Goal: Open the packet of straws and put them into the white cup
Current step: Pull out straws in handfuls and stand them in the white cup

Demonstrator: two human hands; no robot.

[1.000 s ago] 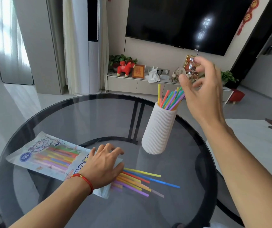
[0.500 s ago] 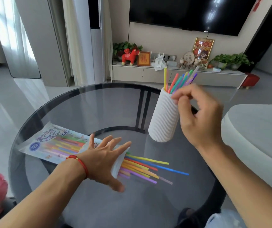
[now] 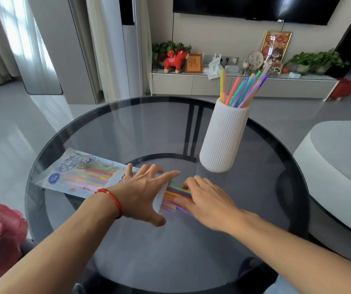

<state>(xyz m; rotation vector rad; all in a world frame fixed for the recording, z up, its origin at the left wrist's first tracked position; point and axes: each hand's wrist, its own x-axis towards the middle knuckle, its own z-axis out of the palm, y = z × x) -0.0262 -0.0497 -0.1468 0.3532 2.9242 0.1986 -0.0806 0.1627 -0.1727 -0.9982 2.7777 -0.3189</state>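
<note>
— How many of each?
— One white cup [image 3: 223, 136] at two o'clock on the counter [image 3: 110, 132], one packet [image 3: 81, 175] at nine, two hands.
— And the grip?
— The left hand [image 3: 142, 194] lies spread on the packet's mouth; the right hand [image 3: 208, 200] rests flat and unclosed on the loose straws [image 3: 175, 193] between them.

Glass table [image 3: 127, 128] bare left of white cup [image 3: 223, 141]; straw packet [image 3: 81, 175] blocks near-left; both hands crowd the centre.

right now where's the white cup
In the head view, the white cup stands upright on the glass table, far right, beyond the right hand.
</note>
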